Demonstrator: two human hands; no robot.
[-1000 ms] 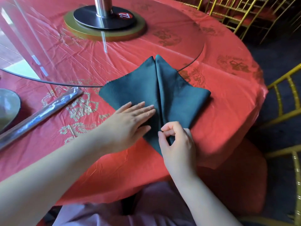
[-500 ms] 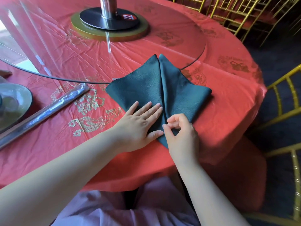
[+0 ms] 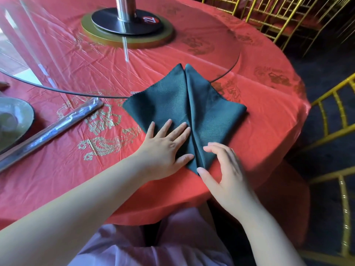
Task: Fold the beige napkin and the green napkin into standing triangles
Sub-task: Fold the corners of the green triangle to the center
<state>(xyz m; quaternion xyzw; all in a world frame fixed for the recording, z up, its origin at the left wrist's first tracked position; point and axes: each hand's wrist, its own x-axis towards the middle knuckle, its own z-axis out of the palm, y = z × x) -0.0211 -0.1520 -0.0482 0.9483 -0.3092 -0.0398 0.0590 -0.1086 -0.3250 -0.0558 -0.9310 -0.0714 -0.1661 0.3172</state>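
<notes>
The green napkin [image 3: 207, 110] lies flat on the red tablecloth [image 3: 269, 104], folded into a diamond with two flaps meeting along a centre seam and its far tip under the glass turntable's edge. My left hand [image 3: 166, 148] presses flat on the left flap, fingers straight and spread. My right hand [image 3: 224, 169] hovers at the diamond's near point, fingers loosely extended and blurred, thumb touching the near corner. No beige napkin is in view.
A glass turntable [image 3: 226, 73] on a metal post base [image 3: 126, 24] covers the table's centre. A wrapped roll [image 3: 50, 131] and a glass plate [image 3: 15, 121] lie at the left. Gold chairs [image 3: 334, 120] stand to the right and behind.
My right hand let go of its pinch on the napkin's near part and opened, shifting right. My left hand stayed pressed on the left flap.
</notes>
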